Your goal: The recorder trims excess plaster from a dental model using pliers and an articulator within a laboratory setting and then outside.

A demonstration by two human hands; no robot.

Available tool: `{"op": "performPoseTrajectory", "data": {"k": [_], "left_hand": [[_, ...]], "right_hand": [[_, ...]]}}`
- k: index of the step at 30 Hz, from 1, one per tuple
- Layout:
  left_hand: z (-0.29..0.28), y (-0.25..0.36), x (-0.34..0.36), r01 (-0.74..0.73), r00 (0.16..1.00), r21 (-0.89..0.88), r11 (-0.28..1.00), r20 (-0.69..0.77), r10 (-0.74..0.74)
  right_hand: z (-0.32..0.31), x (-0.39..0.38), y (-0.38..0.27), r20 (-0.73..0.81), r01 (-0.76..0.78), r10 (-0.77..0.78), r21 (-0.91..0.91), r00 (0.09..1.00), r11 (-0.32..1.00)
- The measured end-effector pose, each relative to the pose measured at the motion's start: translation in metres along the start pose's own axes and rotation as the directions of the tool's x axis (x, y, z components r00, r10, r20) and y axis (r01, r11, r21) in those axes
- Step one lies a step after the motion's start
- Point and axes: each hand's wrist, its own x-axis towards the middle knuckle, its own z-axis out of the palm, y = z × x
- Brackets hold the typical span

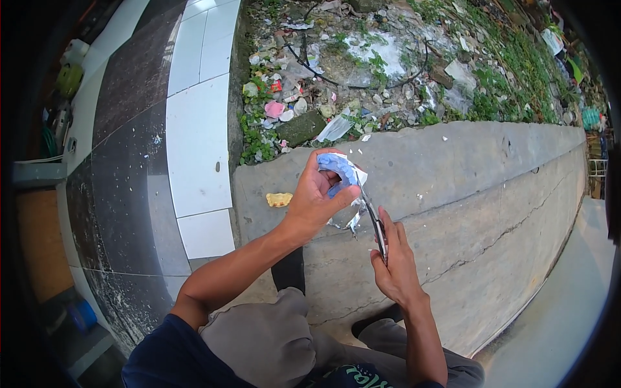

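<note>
We are holding a blue cast [336, 169], a dental-arch shape with white material clinging round it, up in the left hand [315, 202]; that grip is closing round the cast from below and behind, thumb on the near face, fingers wrapping the back, so the arch is sitting at the top of the hand, open side facing us. The right hand [396, 266] is pinching a thin dark tool [375, 226], fingers fully closed on its lower part. The tool's long axis is running up and slightly left from the right grip, its tip meeting the lower right edge of the cast, where white flakes are hanging. So the cast is lying up and to the left of the right hand, tool bridging the gap; the left hand is the nearer one, being in full contact. All this is happening above a concrete ledge [466, 194], white chips scattered on it; a yellow scrap [279, 199] is lying left of the hands. Rubble and weeds [388, 64] beyond.
</note>
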Motion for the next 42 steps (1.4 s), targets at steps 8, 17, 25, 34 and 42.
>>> {"op": "performPoseTrajectory", "data": {"k": [8,17,25,34,42], "left_hand": [[0.005,-0.002,0.0,0.01,0.998,-0.015,1.0,-0.064,-0.011],[0.008,-0.002,0.001,-0.025,0.99,-0.01,1.0,-0.14,0.023],[0.001,-0.009,0.003,0.01,0.987,-0.053,0.999,-0.157,-0.018],[-0.002,-0.01,0.005,0.018,0.987,-0.075,0.997,-0.156,-0.029],[-0.008,-0.001,0.005,0.036,0.999,0.028,0.999,-0.021,-0.036]], "right_hand": [[0.015,0.002,0.008,-0.123,-0.061,0.064,0.029,0.99,0.998],[0.033,0.011,0.016,-0.206,-0.163,0.171,0.058,0.963,0.985],[0.035,0.015,0.018,-0.269,-0.129,0.129,0.018,0.955,0.991],[0.033,0.014,0.019,-0.236,-0.323,0.308,-0.027,0.922,0.946],[0.021,0.009,0.023,-0.214,-0.02,0.025,0.029,0.977,0.999]]}}
